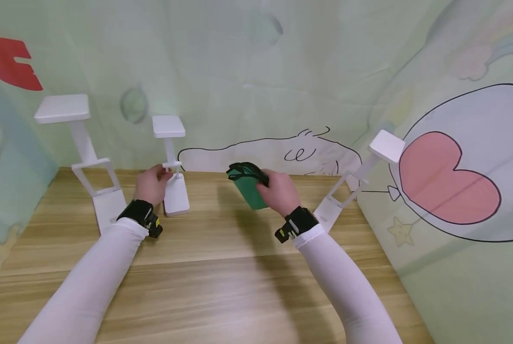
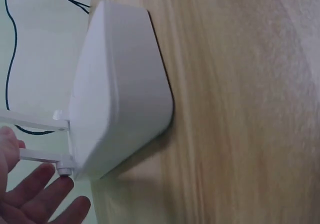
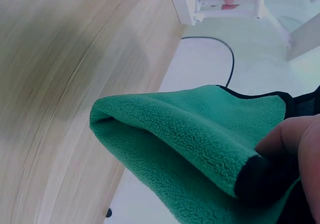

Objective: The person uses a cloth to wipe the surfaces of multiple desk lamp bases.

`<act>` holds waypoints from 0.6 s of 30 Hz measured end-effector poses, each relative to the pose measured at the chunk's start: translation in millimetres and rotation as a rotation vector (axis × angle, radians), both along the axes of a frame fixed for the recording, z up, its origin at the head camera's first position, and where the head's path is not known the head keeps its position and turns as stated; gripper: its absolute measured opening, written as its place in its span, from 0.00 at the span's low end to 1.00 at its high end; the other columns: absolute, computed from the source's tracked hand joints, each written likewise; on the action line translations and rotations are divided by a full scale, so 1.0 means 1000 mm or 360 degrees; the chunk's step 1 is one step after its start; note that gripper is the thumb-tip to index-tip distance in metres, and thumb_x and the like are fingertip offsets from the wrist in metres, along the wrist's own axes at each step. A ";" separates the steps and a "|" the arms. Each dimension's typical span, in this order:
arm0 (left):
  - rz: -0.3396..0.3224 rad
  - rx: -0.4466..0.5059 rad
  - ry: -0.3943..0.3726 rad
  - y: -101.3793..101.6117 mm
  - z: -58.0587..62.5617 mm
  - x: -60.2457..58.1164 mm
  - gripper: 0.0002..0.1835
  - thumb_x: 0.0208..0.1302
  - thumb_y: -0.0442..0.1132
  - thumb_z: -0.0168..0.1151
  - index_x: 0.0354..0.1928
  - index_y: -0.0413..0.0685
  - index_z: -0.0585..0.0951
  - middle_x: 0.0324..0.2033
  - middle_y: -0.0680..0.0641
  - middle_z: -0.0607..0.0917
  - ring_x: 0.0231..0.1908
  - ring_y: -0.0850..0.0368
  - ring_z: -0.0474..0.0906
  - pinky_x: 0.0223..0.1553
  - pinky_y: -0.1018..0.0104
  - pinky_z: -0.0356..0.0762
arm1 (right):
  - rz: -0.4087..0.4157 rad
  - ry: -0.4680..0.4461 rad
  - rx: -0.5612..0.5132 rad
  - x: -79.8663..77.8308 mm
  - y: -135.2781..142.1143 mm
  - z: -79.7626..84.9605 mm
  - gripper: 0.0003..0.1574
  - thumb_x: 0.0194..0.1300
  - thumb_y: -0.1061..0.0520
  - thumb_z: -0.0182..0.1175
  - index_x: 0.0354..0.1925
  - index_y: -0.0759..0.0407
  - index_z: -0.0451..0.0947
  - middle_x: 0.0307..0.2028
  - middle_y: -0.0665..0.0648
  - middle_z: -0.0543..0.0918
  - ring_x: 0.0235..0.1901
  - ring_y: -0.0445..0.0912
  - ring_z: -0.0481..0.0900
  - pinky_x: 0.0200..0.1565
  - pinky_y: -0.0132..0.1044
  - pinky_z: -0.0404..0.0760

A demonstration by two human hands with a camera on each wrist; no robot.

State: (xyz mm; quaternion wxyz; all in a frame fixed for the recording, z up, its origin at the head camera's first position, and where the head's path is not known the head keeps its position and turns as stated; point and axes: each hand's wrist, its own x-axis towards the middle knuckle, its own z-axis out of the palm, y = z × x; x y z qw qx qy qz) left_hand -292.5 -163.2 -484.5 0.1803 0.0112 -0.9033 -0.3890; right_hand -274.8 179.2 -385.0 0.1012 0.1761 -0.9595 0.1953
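While my right hand (image 1: 284, 193) grips folded green cloth (image 1: 249, 191) above table (image 1: 217, 296), right of middle stand (image 1: 177, 197), cloth touches no stand yet. Left stand (image 1: 107, 205) and right stand (image 1: 330, 212) flank middle stand, neither held. My left hand (image 1: 152, 185) pinches middle stand's frame; that one seems current. Surfaces already done: cannot tell.

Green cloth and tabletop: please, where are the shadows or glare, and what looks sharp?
Head view: a long soft shadow on the tabletop, left of the right sleeve, and faint glare toward the bottom centre; right wrist view: the green cloth shows its pile fairly sharply, the tabletop shadows are blurry; left wrist view: soft shadow beside the white base.
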 end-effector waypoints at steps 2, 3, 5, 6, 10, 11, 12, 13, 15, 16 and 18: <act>-0.0025 0.0000 0.0036 0.005 -0.004 -0.002 0.12 0.72 0.40 0.59 0.47 0.37 0.81 0.41 0.35 0.86 0.40 0.41 0.80 0.39 0.47 0.77 | -0.0042 -0.0014 -0.0009 -0.001 0.002 0.001 0.06 0.63 0.55 0.58 0.29 0.51 0.74 0.21 0.51 0.74 0.22 0.46 0.71 0.26 0.39 0.68; -0.0039 0.0000 0.0054 0.008 -0.005 -0.003 0.12 0.72 0.40 0.60 0.47 0.37 0.81 0.41 0.35 0.86 0.40 0.42 0.81 0.39 0.47 0.77 | -0.0062 -0.0024 -0.0016 -0.002 0.004 0.001 0.07 0.63 0.55 0.58 0.28 0.52 0.73 0.21 0.51 0.74 0.23 0.46 0.71 0.26 0.39 0.68; -0.0064 -0.0008 0.0088 0.015 -0.008 -0.006 0.12 0.71 0.39 0.61 0.47 0.37 0.82 0.40 0.36 0.87 0.39 0.43 0.81 0.37 0.48 0.78 | -0.0091 -0.0037 -0.0034 -0.003 0.006 0.002 0.08 0.63 0.55 0.57 0.26 0.53 0.73 0.21 0.52 0.75 0.22 0.47 0.72 0.25 0.40 0.69; -0.0084 -0.0017 0.0111 0.019 -0.009 -0.008 0.12 0.70 0.39 0.62 0.47 0.37 0.82 0.39 0.36 0.87 0.38 0.43 0.82 0.37 0.48 0.78 | -0.0106 -0.0039 -0.0042 -0.004 0.007 0.003 0.08 0.63 0.55 0.57 0.26 0.53 0.72 0.21 0.53 0.75 0.22 0.47 0.72 0.25 0.40 0.70; -0.0185 -0.0049 0.0180 0.037 -0.011 -0.017 0.10 0.69 0.39 0.63 0.44 0.38 0.83 0.37 0.38 0.87 0.36 0.44 0.81 0.36 0.47 0.79 | -0.0144 -0.0028 -0.0097 -0.006 0.010 0.005 0.08 0.63 0.56 0.56 0.27 0.54 0.73 0.21 0.53 0.75 0.22 0.48 0.73 0.25 0.41 0.71; -0.0208 -0.0056 0.0183 0.042 -0.012 -0.020 0.10 0.69 0.39 0.63 0.44 0.39 0.83 0.37 0.38 0.87 0.36 0.44 0.81 0.36 0.48 0.79 | -0.0152 -0.0019 -0.0105 -0.007 0.011 0.005 0.07 0.63 0.56 0.56 0.27 0.53 0.74 0.22 0.53 0.76 0.22 0.47 0.73 0.26 0.41 0.71; -0.0229 -0.0061 0.0195 0.048 -0.013 -0.022 0.10 0.69 0.40 0.62 0.43 0.39 0.83 0.37 0.39 0.87 0.36 0.45 0.81 0.36 0.48 0.79 | -0.0158 -0.0009 -0.0116 -0.007 0.011 0.005 0.07 0.63 0.56 0.56 0.27 0.53 0.74 0.22 0.53 0.76 0.22 0.47 0.73 0.26 0.40 0.71; -0.0245 -0.0066 0.0191 0.053 -0.014 -0.025 0.09 0.70 0.40 0.62 0.43 0.40 0.83 0.37 0.40 0.87 0.36 0.46 0.81 0.36 0.49 0.79 | -0.0161 -0.0006 -0.0131 -0.007 0.011 0.004 0.06 0.63 0.56 0.56 0.28 0.52 0.75 0.22 0.52 0.76 0.22 0.47 0.73 0.26 0.40 0.71; -0.0283 -0.0064 0.0147 0.063 -0.013 -0.028 0.09 0.70 0.41 0.62 0.42 0.42 0.83 0.37 0.41 0.87 0.34 0.48 0.80 0.35 0.51 0.78 | -0.0157 0.0003 -0.0155 -0.007 0.011 0.003 0.05 0.63 0.56 0.55 0.31 0.51 0.78 0.22 0.52 0.76 0.22 0.46 0.73 0.25 0.39 0.70; -0.0305 -0.0065 0.0141 0.068 -0.013 -0.029 0.09 0.69 0.41 0.62 0.42 0.42 0.83 0.37 0.41 0.87 0.34 0.48 0.80 0.34 0.52 0.78 | -0.0157 0.0010 -0.0162 -0.006 0.011 0.003 0.07 0.63 0.57 0.55 0.35 0.50 0.80 0.23 0.51 0.77 0.22 0.46 0.73 0.25 0.39 0.70; -0.0354 -0.0065 0.0142 0.077 -0.011 -0.030 0.08 0.68 0.41 0.64 0.41 0.42 0.84 0.34 0.42 0.87 0.31 0.50 0.78 0.32 0.55 0.77 | -0.0155 0.0021 -0.0177 -0.005 0.011 0.002 0.12 0.63 0.57 0.55 0.42 0.47 0.83 0.25 0.50 0.79 0.22 0.45 0.74 0.25 0.38 0.70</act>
